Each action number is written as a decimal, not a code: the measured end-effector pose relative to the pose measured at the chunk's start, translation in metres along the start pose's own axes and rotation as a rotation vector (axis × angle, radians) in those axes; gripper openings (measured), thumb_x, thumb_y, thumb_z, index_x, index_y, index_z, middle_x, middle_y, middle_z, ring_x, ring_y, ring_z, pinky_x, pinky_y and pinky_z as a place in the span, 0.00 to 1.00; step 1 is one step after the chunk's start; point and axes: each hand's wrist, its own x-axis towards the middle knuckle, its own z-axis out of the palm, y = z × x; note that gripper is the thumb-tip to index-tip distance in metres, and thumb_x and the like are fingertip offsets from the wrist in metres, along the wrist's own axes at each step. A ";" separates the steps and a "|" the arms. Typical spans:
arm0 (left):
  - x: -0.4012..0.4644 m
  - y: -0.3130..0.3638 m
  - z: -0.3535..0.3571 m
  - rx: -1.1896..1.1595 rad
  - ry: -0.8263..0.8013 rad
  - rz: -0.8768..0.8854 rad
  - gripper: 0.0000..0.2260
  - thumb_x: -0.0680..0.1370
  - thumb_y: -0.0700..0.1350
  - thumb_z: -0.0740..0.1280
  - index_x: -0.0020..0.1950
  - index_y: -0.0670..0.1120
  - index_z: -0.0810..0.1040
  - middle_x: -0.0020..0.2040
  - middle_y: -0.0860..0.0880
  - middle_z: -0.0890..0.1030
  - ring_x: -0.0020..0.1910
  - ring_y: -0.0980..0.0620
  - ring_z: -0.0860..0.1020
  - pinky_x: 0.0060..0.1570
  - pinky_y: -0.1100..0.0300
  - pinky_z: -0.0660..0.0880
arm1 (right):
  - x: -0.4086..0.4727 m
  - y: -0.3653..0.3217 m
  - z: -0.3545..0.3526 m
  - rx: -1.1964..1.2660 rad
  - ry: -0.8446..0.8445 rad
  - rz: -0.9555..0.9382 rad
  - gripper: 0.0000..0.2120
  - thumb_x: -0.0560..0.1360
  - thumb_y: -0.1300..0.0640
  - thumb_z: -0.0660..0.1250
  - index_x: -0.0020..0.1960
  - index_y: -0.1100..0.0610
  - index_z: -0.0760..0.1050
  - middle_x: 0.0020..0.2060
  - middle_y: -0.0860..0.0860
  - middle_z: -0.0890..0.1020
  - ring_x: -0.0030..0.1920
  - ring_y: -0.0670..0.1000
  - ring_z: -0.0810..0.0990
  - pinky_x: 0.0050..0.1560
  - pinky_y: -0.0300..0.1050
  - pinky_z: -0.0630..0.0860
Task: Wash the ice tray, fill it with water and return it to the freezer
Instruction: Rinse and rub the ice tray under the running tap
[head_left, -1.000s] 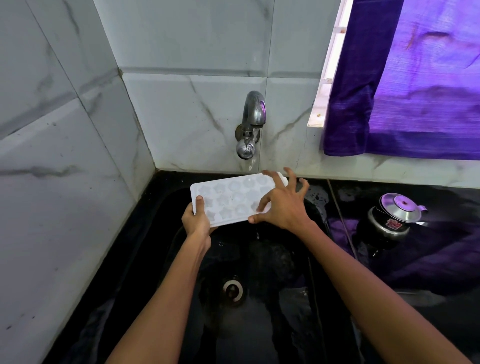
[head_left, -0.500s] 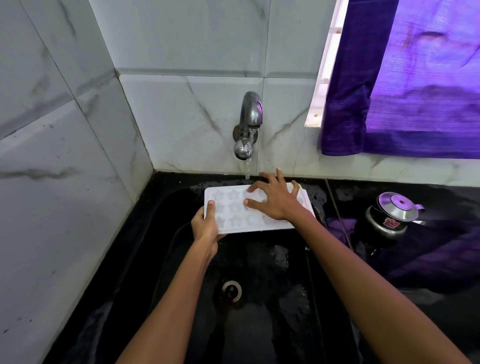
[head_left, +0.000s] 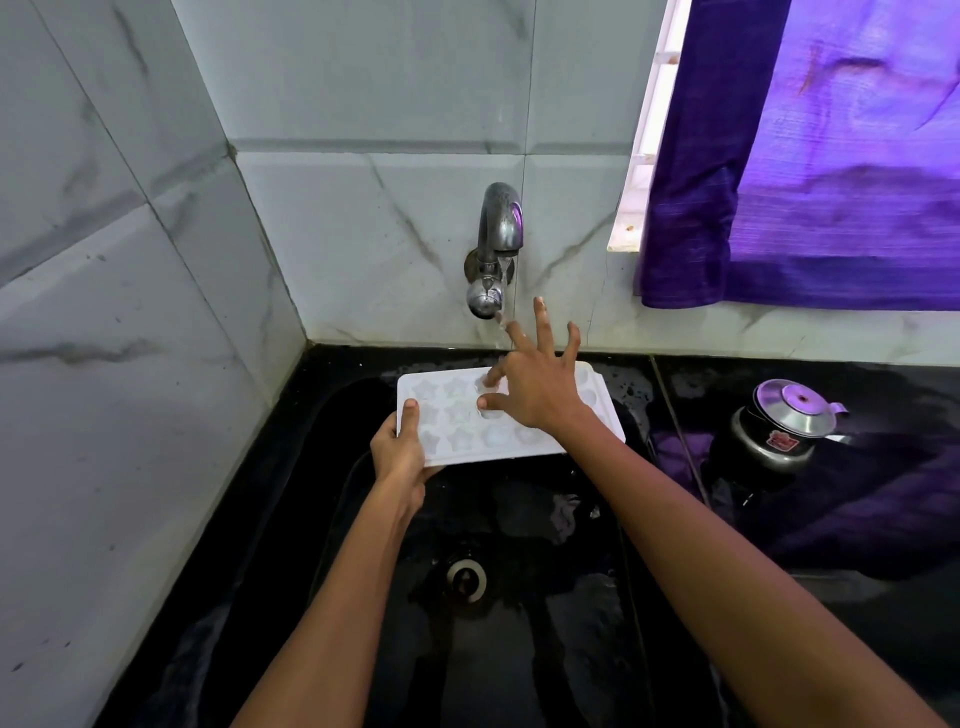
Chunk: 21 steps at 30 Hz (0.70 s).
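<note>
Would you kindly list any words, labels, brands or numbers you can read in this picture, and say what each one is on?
No text here can be read.
Red label on the front of the pot to the right of the sink: some mark is there, but it is too small and blurred to read.
Ice tray, tap, wall tiles and curtain: no writing visible.

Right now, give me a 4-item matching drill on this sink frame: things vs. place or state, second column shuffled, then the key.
1. ice tray
2. tap
3. kettle
4. curtain

A. hangs over the window
B. running water
C. stands on the counter, right of the sink
D. gripped at its left end by the left hand, right hand spread on top

Pairs: 1-D, 2-B, 3-C, 4-A
</note>
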 end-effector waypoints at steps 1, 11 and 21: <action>0.000 0.001 -0.001 0.003 0.002 0.001 0.15 0.80 0.51 0.61 0.63 0.44 0.74 0.53 0.44 0.80 0.44 0.48 0.80 0.35 0.53 0.78 | 0.000 -0.002 0.001 -0.017 -0.049 -0.014 0.13 0.73 0.40 0.66 0.53 0.43 0.81 0.78 0.48 0.47 0.75 0.61 0.31 0.69 0.68 0.35; -0.003 0.001 -0.008 0.006 -0.030 -0.005 0.15 0.81 0.50 0.60 0.63 0.44 0.74 0.54 0.44 0.80 0.49 0.45 0.80 0.39 0.51 0.79 | -0.002 -0.003 -0.010 0.062 -0.037 0.012 0.14 0.67 0.39 0.71 0.47 0.46 0.83 0.77 0.46 0.50 0.75 0.61 0.34 0.70 0.68 0.38; -0.006 0.003 -0.007 -0.018 -0.046 -0.008 0.17 0.81 0.50 0.60 0.65 0.43 0.73 0.57 0.42 0.80 0.52 0.43 0.80 0.41 0.50 0.79 | -0.010 -0.002 -0.014 0.220 0.090 0.102 0.12 0.61 0.43 0.77 0.40 0.48 0.84 0.74 0.43 0.59 0.76 0.58 0.41 0.70 0.65 0.43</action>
